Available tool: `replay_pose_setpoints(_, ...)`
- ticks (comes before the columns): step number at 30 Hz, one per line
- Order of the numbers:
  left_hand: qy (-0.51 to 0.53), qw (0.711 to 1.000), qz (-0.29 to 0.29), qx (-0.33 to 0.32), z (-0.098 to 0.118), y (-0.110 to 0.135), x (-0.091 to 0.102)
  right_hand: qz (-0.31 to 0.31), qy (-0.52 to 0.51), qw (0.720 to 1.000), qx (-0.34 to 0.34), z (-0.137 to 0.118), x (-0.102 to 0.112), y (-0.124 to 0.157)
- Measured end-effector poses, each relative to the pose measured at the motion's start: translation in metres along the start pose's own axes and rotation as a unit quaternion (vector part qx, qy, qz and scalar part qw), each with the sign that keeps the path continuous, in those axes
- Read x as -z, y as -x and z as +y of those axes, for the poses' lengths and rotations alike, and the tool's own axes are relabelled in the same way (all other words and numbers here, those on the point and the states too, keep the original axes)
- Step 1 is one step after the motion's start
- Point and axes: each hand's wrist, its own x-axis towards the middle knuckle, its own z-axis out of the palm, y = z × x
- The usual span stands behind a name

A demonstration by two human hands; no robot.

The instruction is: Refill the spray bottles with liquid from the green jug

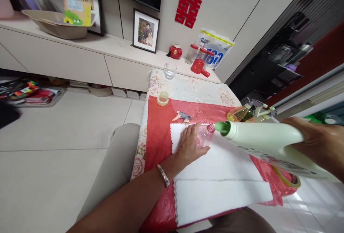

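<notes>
My left hand (190, 143) is wrapped round a clear pink spray bottle (206, 135), its threaded neck uncapped. In my right hand (319, 140) is a large pale green detergent jug (264, 134), gripped by its handle and tipped on its side. The jug's green spout (221, 127) is right at the mouth of the pink bottle; I cannot make out any liquid flowing. The spray trigger head (182, 116) lies loose beyond my left hand. Farther back on the table stands a translucent yellowish cap (162, 98). Beneath the bottle is a white cloth (215, 175).
A red plastic sheet (158, 132) covers part of the flowered tablecloth (182, 88). A glass cup (170, 71) stands at the table's far edge. Several bottles (242, 113) crowd the right side, and a tape roll (291, 179) is at the right front.
</notes>
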Motion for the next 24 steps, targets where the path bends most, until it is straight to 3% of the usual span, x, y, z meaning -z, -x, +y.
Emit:
replay_pose_setpoints(12,-0.011,1.000,-0.005,-0.008,0.001,0.000,0.002,-0.015,0.024,1.000,0.002,0.001,0.008,-0.004)
replay_pose_setpoints(24,-0.007,1.000,-0.002,-0.011,0.000,0.000,0.001,0.024,0.036,0.999,0.017,0.011,-0.002,-0.008)
